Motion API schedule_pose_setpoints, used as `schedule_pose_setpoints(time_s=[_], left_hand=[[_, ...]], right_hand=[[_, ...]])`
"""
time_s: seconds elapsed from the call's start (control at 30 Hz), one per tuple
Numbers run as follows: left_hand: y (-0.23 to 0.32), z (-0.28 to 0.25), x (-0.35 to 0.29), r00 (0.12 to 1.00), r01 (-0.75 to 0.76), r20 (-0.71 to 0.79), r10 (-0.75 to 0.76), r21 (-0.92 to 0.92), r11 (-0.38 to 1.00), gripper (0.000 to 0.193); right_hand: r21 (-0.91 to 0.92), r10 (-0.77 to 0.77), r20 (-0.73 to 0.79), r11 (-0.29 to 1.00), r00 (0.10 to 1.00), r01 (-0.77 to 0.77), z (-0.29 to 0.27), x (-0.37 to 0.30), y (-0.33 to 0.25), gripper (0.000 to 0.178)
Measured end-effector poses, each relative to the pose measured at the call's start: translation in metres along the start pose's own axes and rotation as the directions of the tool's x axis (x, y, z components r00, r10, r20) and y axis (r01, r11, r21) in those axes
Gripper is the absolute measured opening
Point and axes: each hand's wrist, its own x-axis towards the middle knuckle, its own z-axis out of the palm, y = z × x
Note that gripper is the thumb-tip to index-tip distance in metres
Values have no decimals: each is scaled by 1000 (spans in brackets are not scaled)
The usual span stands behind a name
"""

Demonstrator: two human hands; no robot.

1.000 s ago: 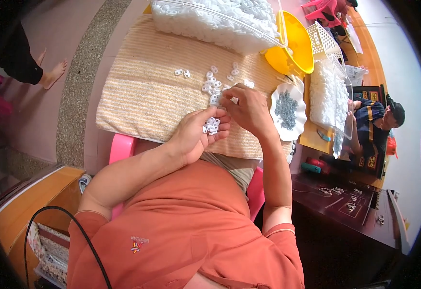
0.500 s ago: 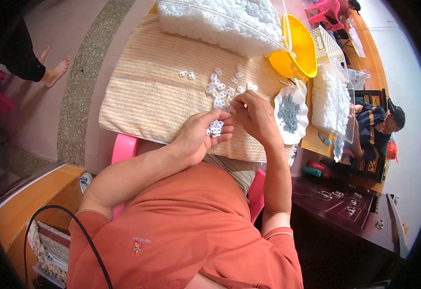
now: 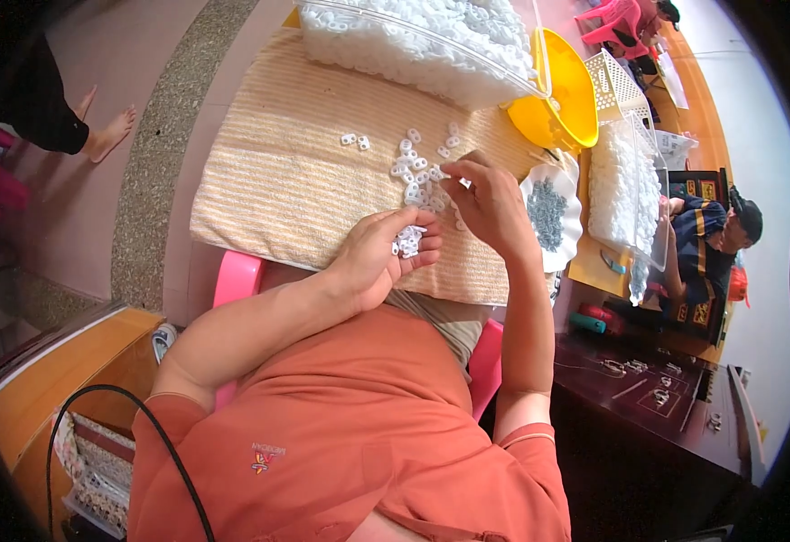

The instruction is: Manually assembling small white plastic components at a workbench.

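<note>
My left hand (image 3: 372, 257) is half cupped, palm up, near the towel's front edge. Several small white plastic pieces with two holes (image 3: 409, 240) lie gathered in its palm and fingers. Just above and to the right, my right hand (image 3: 492, 206) reaches over the towel. Its thumb and forefinger pinch together at a similar white piece at the right edge of a loose pile (image 3: 419, 164). The other fingers of that hand are curled and partly hidden. Two more such pieces (image 3: 356, 141) lie apart, left of the pile.
A striped beige towel (image 3: 268, 154) covers the table. At its far side stands a clear bin of white pieces (image 3: 413, 50), beside a yellow bowl (image 3: 553, 95). To the right are a white scalloped plate (image 3: 568, 244) holding small grey parts and another filled clear bin (image 3: 625, 185). A co-worker (image 3: 711, 235) sits beyond.
My right hand has moved away from my left palm, up and slightly right to the pile. My left hand stays nearly in place, still holding its pieces.
</note>
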Motion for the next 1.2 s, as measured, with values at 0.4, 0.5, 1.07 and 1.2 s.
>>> schedule_pose_setpoints(time_s=[0.4, 0.5, 1.07, 1.2], left_hand=[[1, 1, -1, 1000, 6, 8, -6, 17, 1000, 30], [1, 2, 0, 1000, 5, 12, -5, 21, 1000, 30], [3, 3, -2, 1000, 1, -14, -1, -4, 1000, 32], [1, 3, -1, 1000, 14, -19, -14, -14, 1000, 32]], right_hand=[[-170, 66, 65, 984, 996, -54, 9, 15, 18, 17], [-149, 54, -5, 987, 999, -54, 6, 9, 17, 13], [-133, 90, 32, 987, 995, -85, 18, 0, -7, 14], [-182, 104, 3, 978, 995, -102, 17, -3, -6, 13]])
